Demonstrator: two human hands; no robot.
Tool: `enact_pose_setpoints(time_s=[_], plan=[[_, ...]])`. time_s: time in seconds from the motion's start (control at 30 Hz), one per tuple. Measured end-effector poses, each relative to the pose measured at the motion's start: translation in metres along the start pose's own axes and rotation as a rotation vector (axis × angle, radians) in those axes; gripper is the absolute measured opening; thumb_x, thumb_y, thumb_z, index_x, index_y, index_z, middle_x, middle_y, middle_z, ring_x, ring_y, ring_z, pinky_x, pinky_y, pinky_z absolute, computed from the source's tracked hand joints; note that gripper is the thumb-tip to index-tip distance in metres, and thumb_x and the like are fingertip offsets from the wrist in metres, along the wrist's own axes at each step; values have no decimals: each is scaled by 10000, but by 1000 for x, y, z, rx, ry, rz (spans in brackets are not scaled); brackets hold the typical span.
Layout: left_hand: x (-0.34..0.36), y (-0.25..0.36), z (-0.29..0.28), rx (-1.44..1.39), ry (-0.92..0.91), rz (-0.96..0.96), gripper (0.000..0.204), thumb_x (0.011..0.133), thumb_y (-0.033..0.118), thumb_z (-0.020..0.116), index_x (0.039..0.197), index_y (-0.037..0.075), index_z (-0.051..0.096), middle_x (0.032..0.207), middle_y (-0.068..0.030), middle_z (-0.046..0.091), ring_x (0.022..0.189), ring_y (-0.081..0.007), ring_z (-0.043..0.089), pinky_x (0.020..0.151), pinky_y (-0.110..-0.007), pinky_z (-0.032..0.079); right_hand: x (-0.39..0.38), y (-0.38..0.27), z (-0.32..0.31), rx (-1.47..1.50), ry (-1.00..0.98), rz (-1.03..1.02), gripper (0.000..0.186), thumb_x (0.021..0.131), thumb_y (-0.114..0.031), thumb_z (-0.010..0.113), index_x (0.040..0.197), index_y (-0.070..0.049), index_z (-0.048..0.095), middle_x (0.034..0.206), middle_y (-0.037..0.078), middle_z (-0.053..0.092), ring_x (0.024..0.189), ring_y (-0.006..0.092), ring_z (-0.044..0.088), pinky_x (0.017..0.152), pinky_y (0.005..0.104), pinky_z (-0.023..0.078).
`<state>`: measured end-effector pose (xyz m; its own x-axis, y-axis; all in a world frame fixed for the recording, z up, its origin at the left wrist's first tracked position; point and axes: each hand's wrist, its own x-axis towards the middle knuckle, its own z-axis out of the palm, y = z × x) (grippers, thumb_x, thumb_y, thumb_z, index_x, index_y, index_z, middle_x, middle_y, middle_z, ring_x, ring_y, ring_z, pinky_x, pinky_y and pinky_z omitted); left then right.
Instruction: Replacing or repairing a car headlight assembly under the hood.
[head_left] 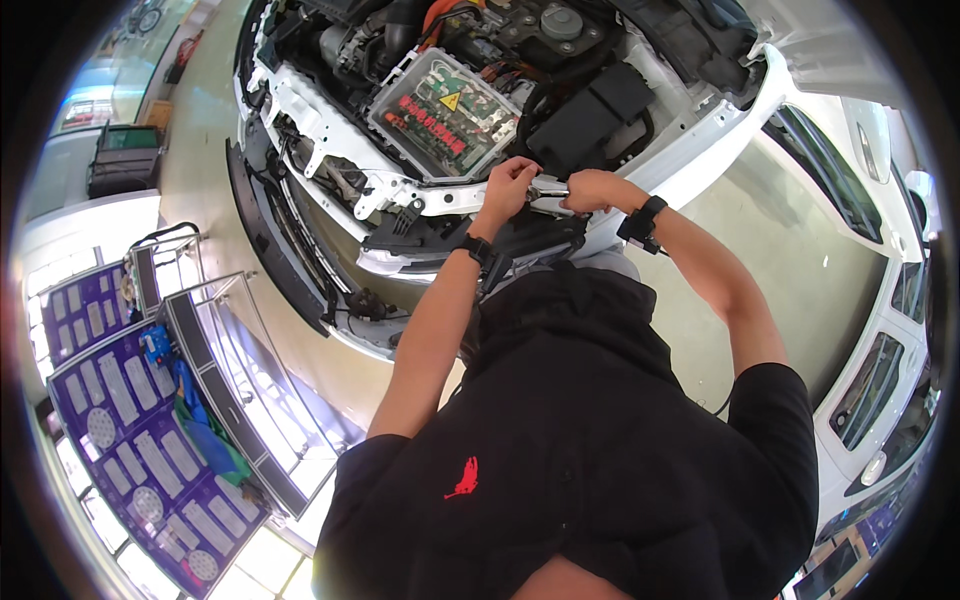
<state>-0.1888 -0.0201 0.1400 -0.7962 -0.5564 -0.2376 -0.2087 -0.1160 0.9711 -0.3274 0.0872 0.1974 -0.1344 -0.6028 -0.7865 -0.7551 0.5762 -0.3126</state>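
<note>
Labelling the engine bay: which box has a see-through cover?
The left box, with the yellow triangle: green circuitry shows inside. The black box to its right is opaque.

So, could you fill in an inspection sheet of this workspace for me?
Surface: front crossbeam of an opened white car.
Job's things: slim metallic item, kind unclear.
Clutter: blue and green cloth-like items at left.
Hands: right hand closed on the metallic item; left hand beside it, fingers bunched, grip unclear.
Cables: orange cables in the car.
Surroundings: clear-lidded box beyond the hands; purple panel at left; another white car at right.
</note>
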Motion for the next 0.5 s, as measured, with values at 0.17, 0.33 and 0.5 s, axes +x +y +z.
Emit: enact_pose_setpoints(time_s=[0.17,0.33,0.5], plan=[[3,-4,-1,15,-34,-6,170,841,147,534,882,8,623,741,-4,595,655,-51,483,592,-213,387,6,9,-3,83,-118,-98,437,772,-435,524,776,-17,650,652,121,601,532,227,578,464,332,467],[4,-9,-5,24,-11,-4,178,841,151,532,886,6,624,764,-16,611,675,-60,498,609,-218,401,-7,4,-6,100,42,-296,487,832,-490,458,810,-35,629,630,66,585,548,208,558,517,326,444],[-1,1,0,59,30,-9,181,837,152,528,884,0,616,748,-37,617,659,-71,515,594,-232,408,-5,4,1,58,163,-289,501,871,-497,378,800,-69,627,677,89,608,671,280,582,640,364,440]])
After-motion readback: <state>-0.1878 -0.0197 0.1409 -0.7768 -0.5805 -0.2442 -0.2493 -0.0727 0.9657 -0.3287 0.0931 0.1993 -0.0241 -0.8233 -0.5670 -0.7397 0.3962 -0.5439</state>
